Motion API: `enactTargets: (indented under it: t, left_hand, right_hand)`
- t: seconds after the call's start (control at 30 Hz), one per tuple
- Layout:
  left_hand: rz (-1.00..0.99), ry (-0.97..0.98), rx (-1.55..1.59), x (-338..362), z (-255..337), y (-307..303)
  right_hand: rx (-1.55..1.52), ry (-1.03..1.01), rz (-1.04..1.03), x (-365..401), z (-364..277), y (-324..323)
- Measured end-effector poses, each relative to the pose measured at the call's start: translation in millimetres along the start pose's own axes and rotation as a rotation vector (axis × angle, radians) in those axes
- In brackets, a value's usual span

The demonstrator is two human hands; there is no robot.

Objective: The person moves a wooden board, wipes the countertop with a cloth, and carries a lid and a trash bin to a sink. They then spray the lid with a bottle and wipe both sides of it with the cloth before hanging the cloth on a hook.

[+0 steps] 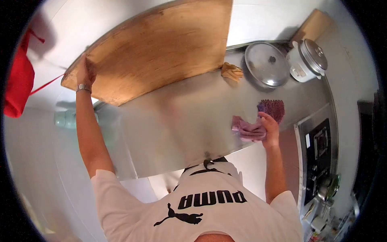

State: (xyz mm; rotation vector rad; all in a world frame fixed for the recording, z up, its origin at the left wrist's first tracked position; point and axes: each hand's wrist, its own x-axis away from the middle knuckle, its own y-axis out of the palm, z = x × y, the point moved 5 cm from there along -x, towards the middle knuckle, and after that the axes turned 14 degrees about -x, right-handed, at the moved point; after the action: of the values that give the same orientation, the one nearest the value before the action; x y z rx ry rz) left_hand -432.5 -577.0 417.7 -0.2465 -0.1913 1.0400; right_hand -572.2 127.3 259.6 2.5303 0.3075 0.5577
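Observation:
A large wooden board (157, 48) stands tilted up against the wall at the back of the metal countertop (177, 125). My left hand (86, 72), a watch on its wrist, is closed around the board's left edge, with its fingers partly hidden. Over the right part of the counter, my right hand (269, 128) grips a bunched purple cloth (249, 130), part of which sticks up behind the fingers. A crumpled tan cloth or glove (231, 71) lies by the board's lower right corner.
At the back right are a round metal lid (267, 64) and a white rice cooker (303, 64). A black gas stove (318, 155) is at the right. Left, a pale green container (66, 119) stands below a hanging red bag (18, 80).

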Motion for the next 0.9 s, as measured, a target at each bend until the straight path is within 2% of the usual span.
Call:
enactTargets:
  t: [0.03,0.07,0.13,0.2,0.27,0.37,0.47,0.53,0.57,0.63,0.7,0.73,0.77,0.8,0.83,0.87,0.9]
  left_hand:
    - [-0.011,0.069,0.024,-33,-18,-7]
    - [-0.029,0.074,0.032,-33,-14,0]
    - [0.031,0.082,0.022,-23,-11,8]
    - [0.026,0.059,0.003,-20,-2,8]
    - [0.04,-0.054,-0.052,-5,0,15]
    - [0.039,0.041,0.035,-15,6,16]
    - [-0.031,0.045,0.07,-10,5,17]
    - [-0.006,0.021,0.052,3,0,13]
    - [0.017,0.002,0.036,12,-1,11]
    - [-0.01,-0.021,-0.042,41,-14,11]
    - [-0.142,-0.046,-0.128,55,-52,13]
    - [-0.168,-0.126,-0.202,79,-64,17]
    - [-0.088,-0.136,-0.175,105,-82,18]
    - [-0.22,-0.198,-0.236,118,-111,14]
    - [-0.208,-0.171,-0.333,151,-121,19]
    - [-0.201,-0.232,-0.325,183,-138,22]
    - [-0.206,-0.288,-0.271,203,-179,13]
  right_hand:
    - [0.012,0.063,-0.018,6,8,-2]
    - [0.027,0.129,-0.038,11,15,-2]
    - [0.051,0.064,0.057,22,16,9]
    - [0.064,0.198,-0.013,34,35,15]
    - [0.106,0.186,-0.031,40,46,10]
    - [0.085,0.191,-0.06,47,40,28]
    - [0.074,0.122,-0.102,38,20,42]
    - [0.127,0.093,-0.224,34,9,70]
    - [0.12,0.089,-0.221,25,16,74]
    - [0.504,0.162,-0.453,1,38,86]
    - [1.226,0.063,-0.487,-41,37,95]
    - [1.264,-0.04,-0.431,-74,44,86]
    - [1.299,-0.143,-0.374,-112,59,71]
    - [1.414,-0.219,-0.326,-150,67,61]
    - [1.528,-0.296,-0.279,-183,70,56]
    - [1.543,-0.355,-0.196,-207,67,57]
    - [1.553,-0.418,-0.11,-229,62,61]
